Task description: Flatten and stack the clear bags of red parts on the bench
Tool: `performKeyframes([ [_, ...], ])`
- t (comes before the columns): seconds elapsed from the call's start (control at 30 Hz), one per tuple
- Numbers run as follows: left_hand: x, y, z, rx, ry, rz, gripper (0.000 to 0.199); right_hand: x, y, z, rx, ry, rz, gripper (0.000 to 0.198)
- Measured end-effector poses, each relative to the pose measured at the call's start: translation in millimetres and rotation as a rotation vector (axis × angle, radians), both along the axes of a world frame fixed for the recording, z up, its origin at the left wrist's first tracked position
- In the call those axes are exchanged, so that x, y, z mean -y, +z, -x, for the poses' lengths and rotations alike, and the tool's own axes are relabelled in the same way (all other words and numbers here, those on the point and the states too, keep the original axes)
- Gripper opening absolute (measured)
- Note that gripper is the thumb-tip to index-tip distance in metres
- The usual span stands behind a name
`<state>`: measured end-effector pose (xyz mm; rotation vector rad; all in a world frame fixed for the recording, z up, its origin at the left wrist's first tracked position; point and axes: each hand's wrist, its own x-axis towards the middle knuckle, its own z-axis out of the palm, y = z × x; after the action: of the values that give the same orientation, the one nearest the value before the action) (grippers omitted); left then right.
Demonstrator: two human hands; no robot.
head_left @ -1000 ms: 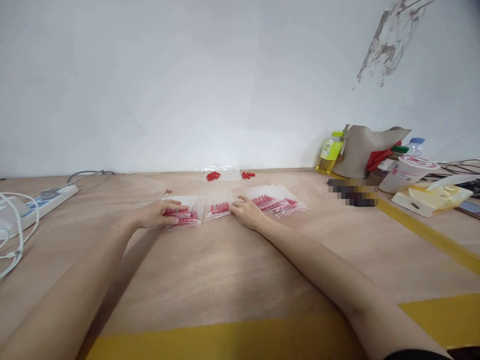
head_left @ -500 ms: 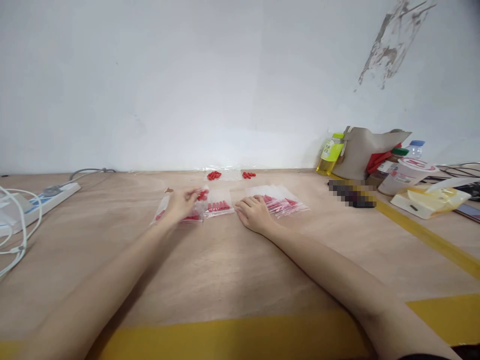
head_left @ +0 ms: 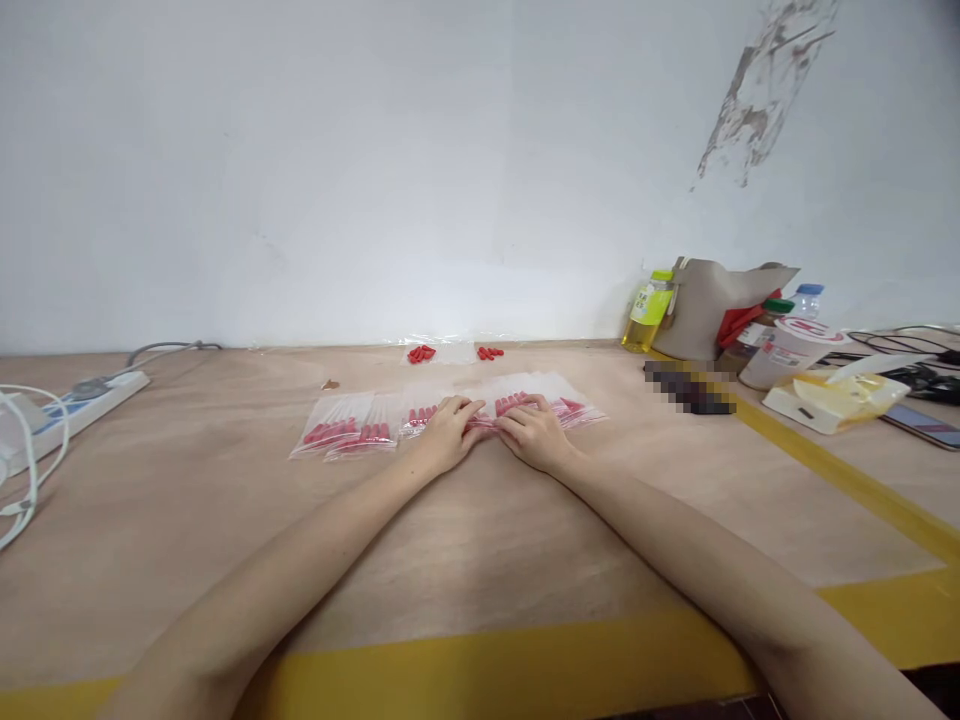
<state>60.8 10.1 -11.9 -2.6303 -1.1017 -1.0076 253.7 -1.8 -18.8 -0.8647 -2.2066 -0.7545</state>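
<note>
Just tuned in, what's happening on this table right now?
A person has both hands flat on a row of small clear plastic bags filled with red pieces on the plywood table. The left hand and right hand press side by side on the middle bags. Loose red pieces lie near the wall; a white power strip sits far left.

My left hand (head_left: 444, 436) and right hand (head_left: 534, 432) cover part of the clear plastic bags of red pieces (head_left: 480, 412). A pixelated dark patch (head_left: 688, 388) blurs something on the table. The white power strip (head_left: 90, 394) is cut off at the left edge.
</note>
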Motion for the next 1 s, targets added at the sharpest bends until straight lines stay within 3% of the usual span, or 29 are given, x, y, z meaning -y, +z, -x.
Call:
performKeyframes([
  [0.2,3,0.3,36,-0.076,-0.069,0.075,0.028,-5,-2,2,0.077,0.029,0.020,0.022],
  [0.3,5,-0.5,42,-0.076,-0.048,0.054,0.036,-3,0,3,0.088,0.046,0.041,0.021],
  [0.6,7,4.0,18,-0.040,-0.065,0.066,0.024,2,0,7,-0.065,0.139,0.200,0.014],
  [0.77,9,7.4,7,-0.028,0.037,0.120,0.017,1,-3,8,-0.111,0.184,0.259,0.016],
  [1.0,16,4.5,4,-0.012,0.152,0.075,0.023,0,-3,5,-0.064,0.169,0.185,0.018],
])
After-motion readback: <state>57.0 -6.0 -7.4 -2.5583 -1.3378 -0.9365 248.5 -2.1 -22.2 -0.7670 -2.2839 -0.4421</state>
